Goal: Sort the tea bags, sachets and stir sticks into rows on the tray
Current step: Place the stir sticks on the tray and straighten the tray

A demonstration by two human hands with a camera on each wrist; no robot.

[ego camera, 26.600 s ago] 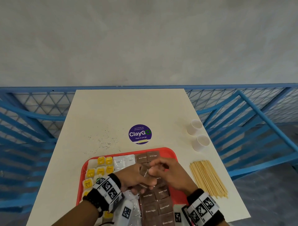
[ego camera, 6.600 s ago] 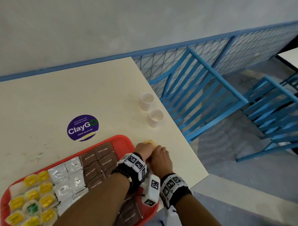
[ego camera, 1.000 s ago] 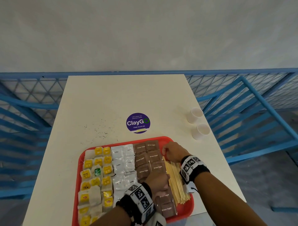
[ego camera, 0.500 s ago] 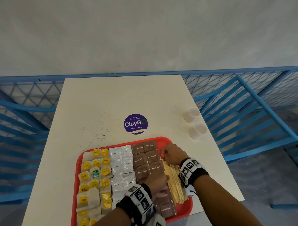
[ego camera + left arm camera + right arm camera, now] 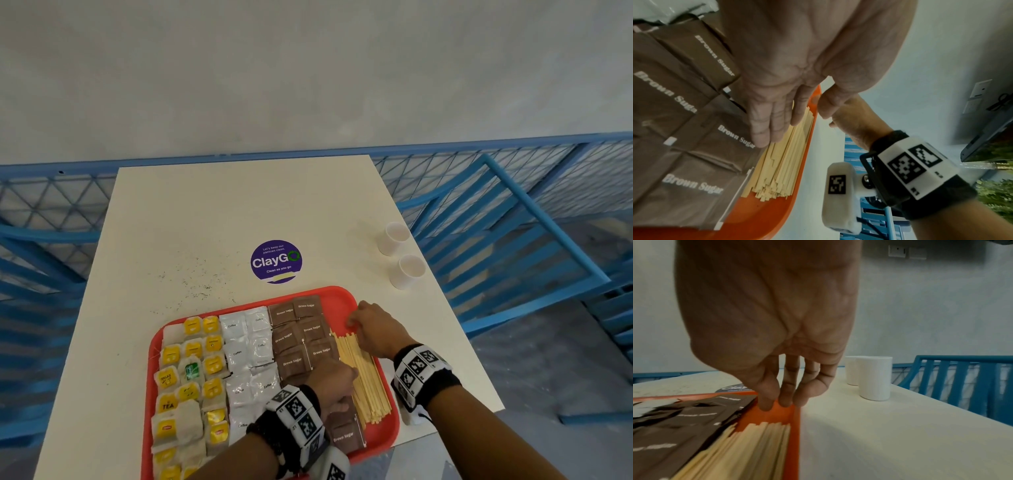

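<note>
The red tray (image 5: 346,295) holds rows, left to right: yellow tea bags (image 5: 191,380), white coffee sachets (image 5: 248,346), brown sugar sachets (image 5: 298,339), and a bundle of wooden stir sticks (image 5: 363,380) along its right side. My left hand (image 5: 337,382) lies flat with straight fingers (image 5: 772,128) on the left side of the stir sticks (image 5: 777,170), beside the brown sugar sachets (image 5: 684,97). My right hand (image 5: 364,322) stands at the far end of the stir sticks (image 5: 756,443), its straight fingertips (image 5: 784,400) touching the tray floor (image 5: 777,414) just beyond them.
Two white paper cups (image 5: 394,238) (image 5: 409,272) stand on the cream table (image 5: 222,212) right of a purple ClayGo sticker (image 5: 276,261). Dark specks (image 5: 191,281) lie left of the sticker. A blue railing (image 5: 496,212) runs behind and right of the table.
Over the last second both hands have stayed at the stick bundle with hardly any shift. Earlier the sticks lay on the table right of the tray; now they lie in it.
</note>
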